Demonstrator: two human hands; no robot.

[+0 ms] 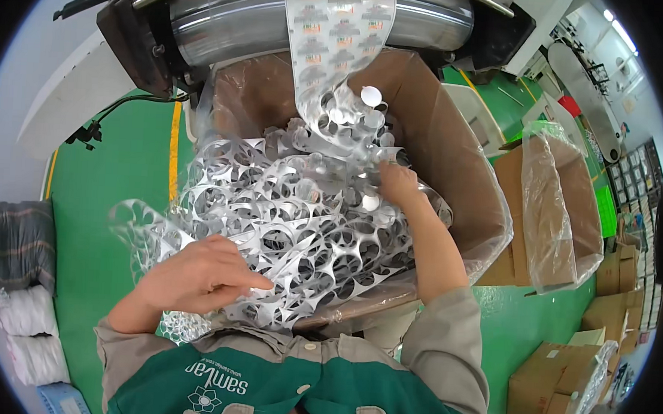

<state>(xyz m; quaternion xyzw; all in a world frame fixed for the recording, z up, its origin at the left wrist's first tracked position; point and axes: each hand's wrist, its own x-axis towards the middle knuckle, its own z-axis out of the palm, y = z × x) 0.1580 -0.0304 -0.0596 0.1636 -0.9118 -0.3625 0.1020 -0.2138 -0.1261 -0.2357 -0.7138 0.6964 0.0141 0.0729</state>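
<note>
My left hand (204,277) is over the near left part of a heap of silvery punched foil (285,227), full of round holes. Its fingers are curled, with the index finger and thumb close together at the foil; what they hold, if anything, is hidden. Farther in, my right hand (398,185) reaches down among loose round foil lids (370,202) and crumpled foil, its fingertips lost in them. A printed foil web (339,35) hangs from a metal roller (228,25) and breaks up into discs and scrap just beyond that hand.
A large cardboard box (471,188) lined with clear plastic holds the heap, some of which spills over its left side. Another lined carton (564,212) stands right, more boxes (554,387) lower right. Left are a dark folded cloth bundle (22,243) and white bundles (36,334).
</note>
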